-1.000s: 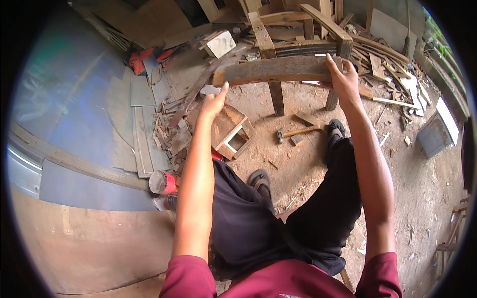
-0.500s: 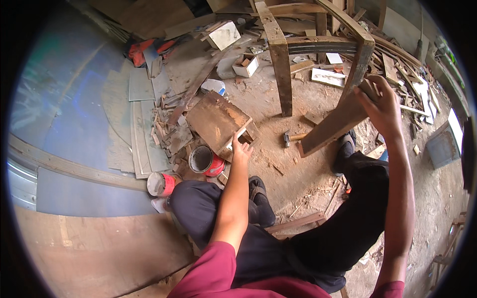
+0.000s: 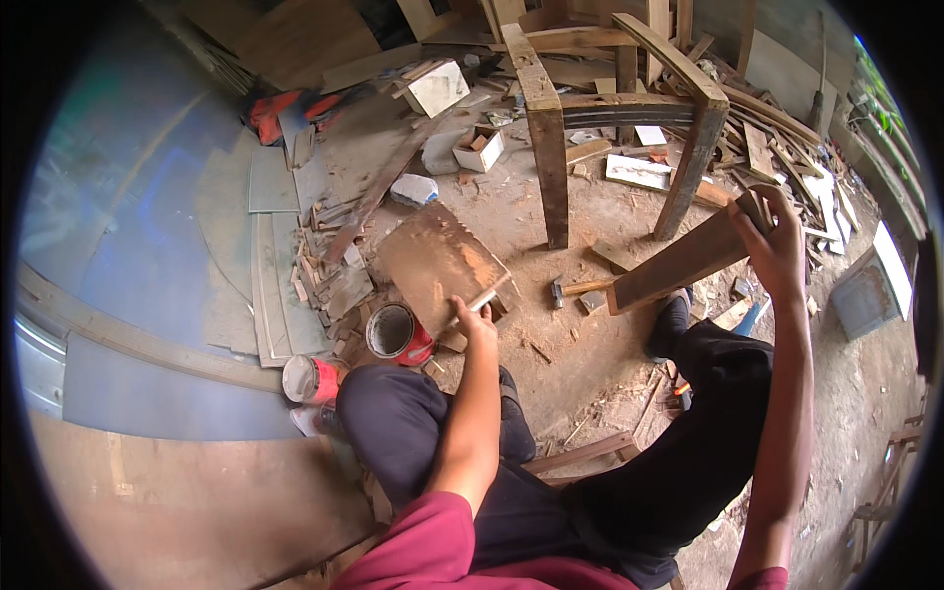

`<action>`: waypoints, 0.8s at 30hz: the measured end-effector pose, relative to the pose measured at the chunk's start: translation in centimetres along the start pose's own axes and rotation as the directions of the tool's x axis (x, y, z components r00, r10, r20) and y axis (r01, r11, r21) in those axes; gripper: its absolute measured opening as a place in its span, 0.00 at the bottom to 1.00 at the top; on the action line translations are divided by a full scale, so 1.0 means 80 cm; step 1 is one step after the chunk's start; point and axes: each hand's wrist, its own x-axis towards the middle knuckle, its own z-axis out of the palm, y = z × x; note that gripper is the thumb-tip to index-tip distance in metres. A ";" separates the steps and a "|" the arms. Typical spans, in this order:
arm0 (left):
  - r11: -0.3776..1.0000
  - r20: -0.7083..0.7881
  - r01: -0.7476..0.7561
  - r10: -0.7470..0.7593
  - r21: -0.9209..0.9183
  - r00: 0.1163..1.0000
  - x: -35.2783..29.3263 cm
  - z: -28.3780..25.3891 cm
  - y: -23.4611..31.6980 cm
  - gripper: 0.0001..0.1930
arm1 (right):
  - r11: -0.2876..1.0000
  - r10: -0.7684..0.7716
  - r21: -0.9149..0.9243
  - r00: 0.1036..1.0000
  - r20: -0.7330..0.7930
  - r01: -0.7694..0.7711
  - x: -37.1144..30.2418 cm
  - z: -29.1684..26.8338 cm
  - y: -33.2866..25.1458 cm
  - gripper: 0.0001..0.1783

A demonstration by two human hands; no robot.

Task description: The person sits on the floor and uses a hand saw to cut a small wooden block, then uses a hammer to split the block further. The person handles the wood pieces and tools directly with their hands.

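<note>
- I'm gripping the plank (image 3: 678, 261) by its upper end, right hand (image 3: 772, 236) closed; it's slanting over the floor (image 3: 841, 393), toward the right edge, low end hanging near the hammer (image 3: 582, 288).
- With my left hand (image 3: 475, 320) I'm pinching the box (image 3: 433, 261) at its near edge, bucket (image 3: 418, 344) sitting beside it.
- I'm wanting both grips firm, plank tip clearing that hammer.

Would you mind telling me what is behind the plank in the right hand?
A hammer shows beside the plank, its far end seemingly hidden behind it; a wood offcut shows past the upper edge. Anything else behind is covered.
</note>
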 end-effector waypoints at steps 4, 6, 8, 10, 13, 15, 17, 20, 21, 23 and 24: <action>0.999 0.160 0.030 -0.036 0.045 0.986 -0.020 -0.049 0.009 0.34 | 0.985 -0.125 0.107 0.989 -0.081 0.133 0.008 0.016 0.004 0.25; 0.986 0.088 0.092 -0.105 0.137 0.991 -0.055 -0.065 -0.003 0.34 | 0.979 -0.019 0.202 0.999 -0.048 0.029 0.005 0.010 0.002 0.26; 0.977 0.124 0.103 -0.127 0.186 0.984 -0.075 -0.075 -0.002 0.37 | 0.902 0.139 0.404 0.988 0.063 -0.153 0.003 -0.002 -0.008 0.27; 0.950 0.226 0.174 -0.235 0.258 0.945 -0.078 -0.080 0.014 0.39 | 0.811 0.193 0.545 0.976 0.098 -0.215 0.003 -0.003 -0.007 0.24; 0.927 0.203 0.170 -0.247 0.334 0.948 -0.080 -0.082 0.016 0.39 | 0.646 0.258 0.709 0.955 0.146 -0.283 -0.002 -0.004 -0.023 0.19; 0.897 0.266 0.164 -0.290 0.409 0.919 -0.082 -0.093 0.028 0.38 | 0.552 0.296 0.768 0.937 0.185 -0.325 -0.003 0.001 -0.030 0.18; 0.813 0.022 0.151 -0.197 0.563 0.980 -0.079 -0.082 0.038 0.36 | 0.491 0.286 0.801 0.932 0.223 -0.343 -0.006 0.005 -0.042 0.17; 0.856 -0.019 -0.090 0.116 0.509 0.993 -0.102 -0.052 0.062 0.39 | 0.424 0.212 0.859 0.953 0.215 -0.288 -0.006 0.015 -0.053 0.23; 0.891 0.064 -0.186 0.176 0.413 0.982 -0.143 -0.032 0.072 0.40 | 0.424 0.212 0.861 0.955 0.208 -0.282 -0.008 0.013 -0.048 0.22; 0.984 0.296 -0.171 0.149 0.050 0.943 -0.224 0.006 0.126 0.41 | 0.431 0.204 0.857 0.956 0.211 -0.281 -0.013 0.020 -0.055 0.21; 0.983 0.471 0.001 0.087 -0.182 0.878 -0.260 0.024 0.154 0.41 | 0.437 0.178 0.854 0.958 0.225 -0.281 -0.014 0.021 -0.064 0.20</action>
